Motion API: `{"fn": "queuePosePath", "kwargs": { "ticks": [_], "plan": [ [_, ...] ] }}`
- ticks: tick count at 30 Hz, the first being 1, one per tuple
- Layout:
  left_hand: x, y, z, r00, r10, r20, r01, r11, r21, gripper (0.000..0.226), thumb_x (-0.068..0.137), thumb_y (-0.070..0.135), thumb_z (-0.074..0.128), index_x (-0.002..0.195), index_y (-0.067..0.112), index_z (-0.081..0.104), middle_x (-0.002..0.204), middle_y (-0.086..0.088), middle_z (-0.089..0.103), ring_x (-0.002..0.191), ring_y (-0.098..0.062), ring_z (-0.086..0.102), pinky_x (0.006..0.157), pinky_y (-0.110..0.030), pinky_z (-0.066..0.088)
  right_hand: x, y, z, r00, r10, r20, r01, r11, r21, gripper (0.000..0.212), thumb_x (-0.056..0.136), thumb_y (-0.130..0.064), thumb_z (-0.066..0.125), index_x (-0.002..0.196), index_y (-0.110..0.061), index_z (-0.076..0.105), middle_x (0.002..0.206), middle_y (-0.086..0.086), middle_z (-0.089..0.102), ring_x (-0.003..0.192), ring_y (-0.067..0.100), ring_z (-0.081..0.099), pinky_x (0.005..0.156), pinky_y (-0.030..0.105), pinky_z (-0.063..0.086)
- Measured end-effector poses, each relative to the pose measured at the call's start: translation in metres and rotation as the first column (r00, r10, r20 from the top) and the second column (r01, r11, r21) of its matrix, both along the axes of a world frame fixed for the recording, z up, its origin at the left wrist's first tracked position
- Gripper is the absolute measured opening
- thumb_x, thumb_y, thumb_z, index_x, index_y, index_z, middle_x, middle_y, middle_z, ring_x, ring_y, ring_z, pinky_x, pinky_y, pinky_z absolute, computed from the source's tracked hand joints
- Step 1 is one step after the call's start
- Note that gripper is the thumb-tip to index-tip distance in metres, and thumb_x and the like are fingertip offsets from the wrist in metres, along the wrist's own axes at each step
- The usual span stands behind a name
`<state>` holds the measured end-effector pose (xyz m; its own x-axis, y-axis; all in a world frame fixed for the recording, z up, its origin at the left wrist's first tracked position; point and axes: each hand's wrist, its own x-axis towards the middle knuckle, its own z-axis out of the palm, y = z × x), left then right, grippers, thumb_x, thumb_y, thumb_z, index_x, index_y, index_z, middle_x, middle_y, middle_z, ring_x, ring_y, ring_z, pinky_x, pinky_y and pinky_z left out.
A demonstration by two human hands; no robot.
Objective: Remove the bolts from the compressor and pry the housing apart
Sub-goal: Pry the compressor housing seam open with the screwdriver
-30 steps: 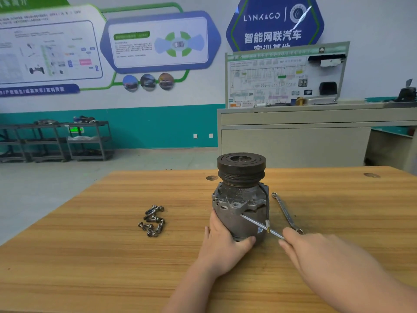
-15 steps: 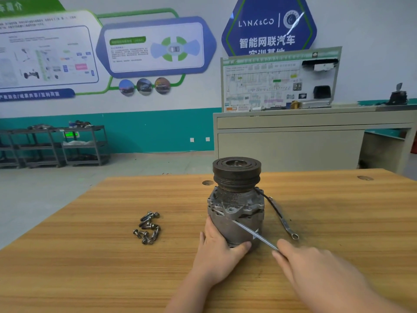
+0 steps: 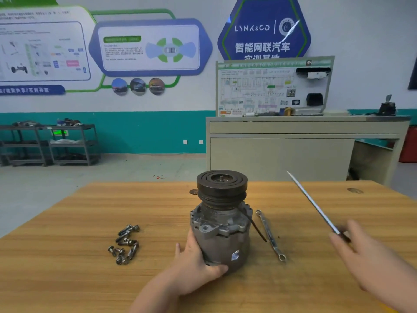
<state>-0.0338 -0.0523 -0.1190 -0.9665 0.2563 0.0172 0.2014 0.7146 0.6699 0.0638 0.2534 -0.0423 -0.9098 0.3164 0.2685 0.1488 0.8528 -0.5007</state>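
Our left hand [image 3: 198, 263] cupped the compressor [image 3: 222, 224] upright on the table [image 3: 67, 279]; our right hand [image 3: 370, 260] gripped a screwdriver [image 3: 313, 204], raised clear. Best seat its tip squarely in the housing seam before levering.

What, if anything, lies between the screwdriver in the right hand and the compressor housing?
Only the slim silver wrench, flat on the wooden table beside the grey metal compressor. The right hand holds the long screwdriver raised above it, so nothing visible blocks the path.
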Motion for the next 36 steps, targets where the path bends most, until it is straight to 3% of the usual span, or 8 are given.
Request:
{"fn": "queuePosePath", "kwargs": {
  "ticks": [5,13,18,21,24,28,31,36],
  "plan": [
    [-0.025,-0.009,0.014,0.989,-0.092,0.111,0.116,0.967,-0.228,0.126,0.060,0.074,0.062,0.153,0.024,-0.006,0.154,0.013,0.019,0.146,-0.014,0.018,0.116,-0.056,-0.013,-0.091,-0.012,-0.022,0.951,-0.030,0.309,0.034,0.999,-0.005,0.010,0.095,-0.020,0.046,0.090,-0.011,0.046,0.082,0.004,0.055,0.076,0.022,0.056,0.053,0.029,0.036],
    [-0.042,-0.005,0.027,0.965,-0.206,0.162,0.251,0.908,-0.336,0.084,0.079,0.055,0.067,0.147,0.034,0.024,0.155,0.011,0.028,0.148,-0.012,0.012,0.116,-0.056,-0.014,-0.146,-0.037,-0.054,0.916,-0.182,0.357,0.149,0.982,0.120,0.038,0.091,-0.009,0.040,0.128,-0.013,0.046,0.124,0.013,0.050,0.113,0.030,0.057,0.079,0.032,0.046],
    [-0.051,0.005,0.034,0.942,-0.279,0.189,0.330,0.877,-0.350,0.079,0.075,0.054,0.069,0.143,0.036,0.033,0.150,0.010,0.035,0.146,-0.013,0.015,0.117,-0.057,-0.010,-0.150,-0.023,-0.051,0.942,-0.179,0.282,0.136,0.977,0.166,0.044,0.094,-0.046,0.046,0.127,-0.017,0.051,0.126,0.011,0.054,0.119,0.029,0.048,0.095,0.037,0.044],
    [-0.050,0.020,0.037,0.928,-0.314,0.200,0.366,0.869,-0.334,0.079,0.074,0.054,0.071,0.142,0.037,0.034,0.150,0.010,0.034,0.146,-0.013,0.015,0.118,-0.056,-0.008,-0.143,-0.025,-0.029,0.981,0.159,-0.107,-0.189,0.900,-0.394,0.071,0.074,-0.080,0.041,0.129,-0.035,0.047,0.126,0.001,0.053,0.122,0.021,0.048,0.093,0.032,0.043],
    [-0.044,0.034,0.041,0.905,-0.388,0.175,0.420,0.880,-0.224,0.085,0.064,0.064,0.070,0.139,0.048,0.034,0.149,0.021,0.033,0.145,-0.010,0.016,0.119,-0.055,-0.003,-0.132,-0.034,-0.017,0.801,0.478,-0.360,-0.591,0.540,-0.600,0.105,0.048,-0.093,0.052,0.137,-0.038,0.038,0.136,-0.009,0.052,0.128,0.012,0.047,0.101,0.034,0.040],
    [-0.029,0.039,0.048,0.834,-0.547,0.069,0.506,0.810,0.296,0.095,0.059,0.067,0.078,0.138,0.045,0.031,0.142,0.027,0.045,0.137,-0.001,0.037,0.117,-0.029,0.026,-0.125,-0.037,-0.012,0.749,0.597,-0.287,-0.656,0.608,-0.448,0.105,0.031,-0.087,0.069,0.124,-0.050,0.037,0.119,-0.037,0.055,0.112,-0.019,0.048,0.091,0.007,0.039],
    [-0.019,0.048,0.046,0.858,-0.513,-0.024,0.456,0.740,0.494,0.091,0.069,0.059,0.075,0.143,0.025,0.034,0.143,0.015,0.050,0.133,-0.006,0.046,0.104,-0.017,0.038,-0.126,-0.043,0.004,0.742,0.623,-0.247,-0.658,0.605,-0.448,0.095,0.032,-0.085,0.072,0.115,-0.045,0.047,0.109,-0.040,0.060,0.105,-0.016,0.055,0.086,0.005,0.042],
    [-0.022,0.057,0.034,0.962,-0.268,-0.057,0.250,0.773,0.584,0.110,0.051,0.066,0.084,0.140,0.019,0.041,0.136,0.006,0.058,0.129,-0.009,0.051,0.111,-0.033,0.039,-0.127,-0.050,0.020,0.707,0.684,-0.180,-0.671,0.568,-0.476,0.084,0.041,-0.071,0.081,0.114,-0.042,0.055,0.111,-0.033,0.064,0.105,-0.010,0.058,0.088,0.015,0.043]
  ]
}}
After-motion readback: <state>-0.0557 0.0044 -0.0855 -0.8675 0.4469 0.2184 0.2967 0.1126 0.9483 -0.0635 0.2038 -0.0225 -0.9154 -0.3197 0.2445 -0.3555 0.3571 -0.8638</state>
